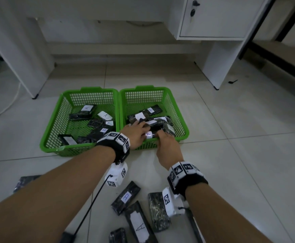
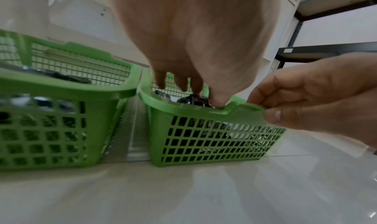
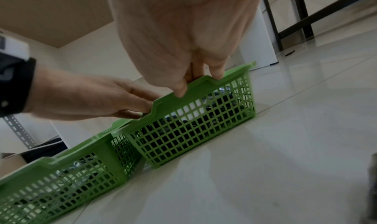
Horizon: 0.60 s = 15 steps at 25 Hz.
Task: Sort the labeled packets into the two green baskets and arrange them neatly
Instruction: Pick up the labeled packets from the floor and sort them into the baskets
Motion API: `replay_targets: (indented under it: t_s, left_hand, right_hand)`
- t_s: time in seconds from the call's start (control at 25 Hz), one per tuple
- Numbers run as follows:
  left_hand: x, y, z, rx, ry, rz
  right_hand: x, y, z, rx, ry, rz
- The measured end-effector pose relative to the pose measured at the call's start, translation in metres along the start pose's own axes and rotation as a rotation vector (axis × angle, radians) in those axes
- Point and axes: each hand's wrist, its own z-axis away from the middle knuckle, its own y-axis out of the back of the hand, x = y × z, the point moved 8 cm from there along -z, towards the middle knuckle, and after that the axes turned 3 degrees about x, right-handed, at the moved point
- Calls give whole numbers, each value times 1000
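Two green baskets stand side by side on the tiled floor. The left basket [image 1: 50,127] [image 2: 71,90] [image 3: 61,179] holds several dark packets labelled A [image 1: 105,115]. Dark packets labelled B [image 1: 150,110] lie in the right basket [image 1: 181,120] [image 2: 204,140] [image 3: 183,130]. My left hand [image 1: 136,134] [image 2: 193,50] [image 3: 91,97] reaches into the right basket, its straight fingers resting on the packets there. A B packet [image 1: 150,135] lies by the front rim between my hands. My right hand [image 1: 166,146] [image 2: 316,98] [image 3: 183,34] pinches that front rim, thumb outside.
Loose packets lie on the floor near me: a small A packet [image 1: 125,197], a long A packet [image 1: 139,225], others [image 1: 159,213] [image 1: 27,181]. A white desk leg [image 1: 36,67] and cabinet [image 1: 213,18] stand behind the baskets, a black shelf frame [image 1: 274,55] to the right.
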Motion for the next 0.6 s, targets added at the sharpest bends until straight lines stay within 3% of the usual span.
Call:
replay_targets:
  t_s: [0.2, 0.32, 0.4, 0.6]
  left_hand:
    - [-19, 42, 62, 225, -45, 52]
    - [-50, 58, 131, 341, -80, -35]
    - [-86, 51, 183, 313, 53, -97]
    - [-187, -24, 327, 40, 585, -62]
  right_hand:
    - [-35, 19, 15, 78, 128, 115]
    - [-89, -2, 33, 57, 204, -12]
    - [-133, -38, 48, -91, 252, -120]
    - [-224, -139, 104, -537, 343, -159]
